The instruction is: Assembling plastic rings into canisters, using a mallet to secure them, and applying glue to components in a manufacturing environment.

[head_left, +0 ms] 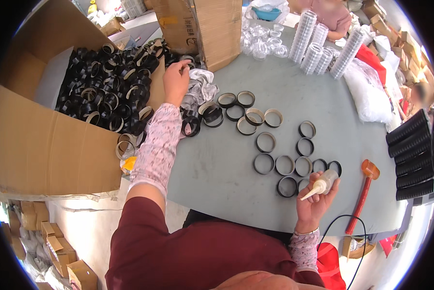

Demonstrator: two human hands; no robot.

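Gripping a glue bottle [324, 182], the right hand [315, 200] hovers beside black rings [284, 164]; the left hand [176, 81], fingers pinched, reaches the ring-filled box [47, 140].

— Inspector: What is lying where?

— Me: Rings [294, 154] are lying on the table [217, 164] ahead of my right hand [316, 198], which is gripping a glue bottle [322, 183]. A mallet [364, 193] is lying to its right. My left hand [176, 79] is reaching beside the open box [52, 140] holding more rings at left.
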